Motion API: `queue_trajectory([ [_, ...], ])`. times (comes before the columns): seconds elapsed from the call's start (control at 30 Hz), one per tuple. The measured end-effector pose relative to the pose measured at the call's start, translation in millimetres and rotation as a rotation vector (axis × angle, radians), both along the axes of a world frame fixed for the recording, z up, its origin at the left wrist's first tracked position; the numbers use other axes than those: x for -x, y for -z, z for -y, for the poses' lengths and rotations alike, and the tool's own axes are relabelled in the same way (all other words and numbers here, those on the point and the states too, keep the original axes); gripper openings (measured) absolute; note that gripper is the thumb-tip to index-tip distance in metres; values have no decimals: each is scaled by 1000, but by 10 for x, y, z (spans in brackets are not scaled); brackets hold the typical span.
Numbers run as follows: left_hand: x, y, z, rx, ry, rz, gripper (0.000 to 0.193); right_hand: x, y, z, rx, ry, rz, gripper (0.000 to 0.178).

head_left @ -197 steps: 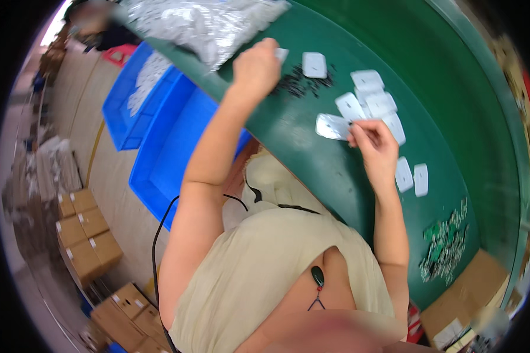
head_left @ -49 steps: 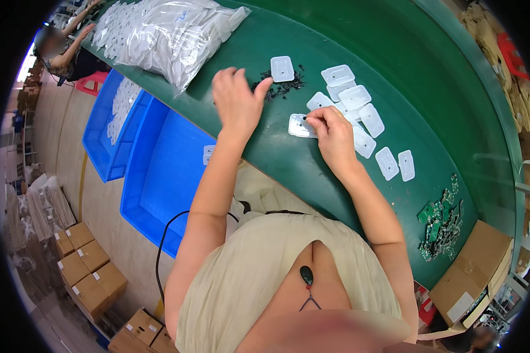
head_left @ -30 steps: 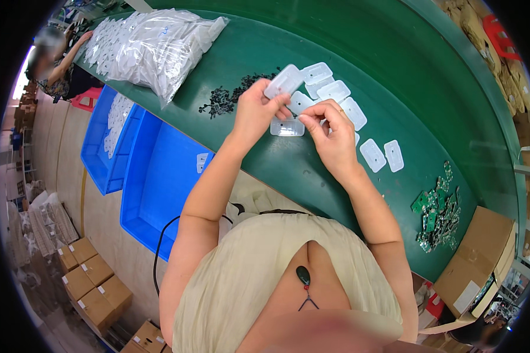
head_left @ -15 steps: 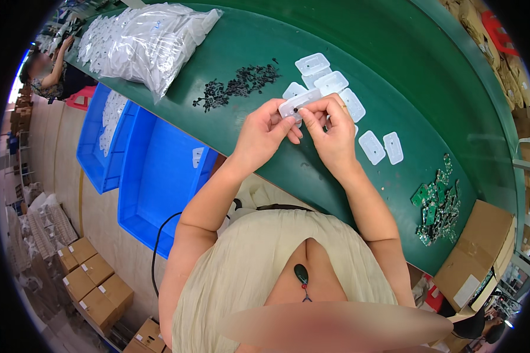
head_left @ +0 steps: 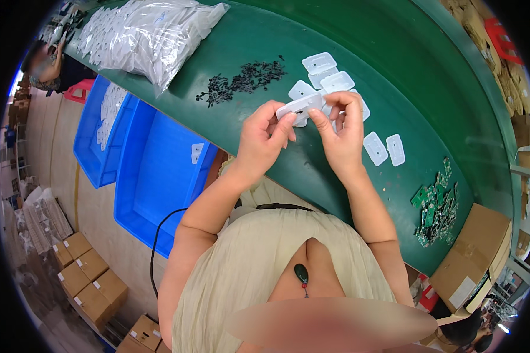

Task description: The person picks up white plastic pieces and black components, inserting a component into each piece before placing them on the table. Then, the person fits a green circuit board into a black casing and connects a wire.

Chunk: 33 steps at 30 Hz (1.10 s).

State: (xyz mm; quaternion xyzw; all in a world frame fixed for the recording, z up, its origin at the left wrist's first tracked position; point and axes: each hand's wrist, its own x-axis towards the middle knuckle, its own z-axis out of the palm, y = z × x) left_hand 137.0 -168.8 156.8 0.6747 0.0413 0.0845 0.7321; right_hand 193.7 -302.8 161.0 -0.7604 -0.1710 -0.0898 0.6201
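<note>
A white tray (head_left: 307,105) is held up to the right of the black bits (head_left: 253,78), on the near side. Its left end is pinched by the left hand (head_left: 262,138). The right hand (head_left: 343,138) is bent around the other end, but whether it is gripped there cannot be told. Loose trays (head_left: 337,81) are spread farther right of the bits.

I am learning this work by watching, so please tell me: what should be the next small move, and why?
Probably the right hand should press gently on the dark piece in the tray: the left hand holds the tray tilted, the right thumb is close to the piece, and I cannot tell whether it is fully seated.
</note>
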Motion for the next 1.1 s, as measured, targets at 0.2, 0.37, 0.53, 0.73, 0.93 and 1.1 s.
queue_trajectory([
  [0.2, 93, -2, -106, -16, 83, -41, 11, -55, -44, 45, 191, -302, -119, 28],
  [0.37, 261, 6, -224, 94, 107, -154, 11, -5, -93, -82, -12, -549, -548, 27],
  [0.53, 349, -30, -342, 229, -18, -166, 14, 132, -14, -322, -38, -430, -344, 29],
  [0.73, 364, -45, -392, 285, -61, -117, 13, 192, 90, -453, 57, -317, 160, 15],
  [0.93, 386, -12, -391, 328, -77, -114, 12, 215, 117, -492, 53, -362, 162, 14],
  [1.1, 372, 3, -347, 345, -123, -71, 11, 274, 98, -551, 10, -220, 219, 16],
])
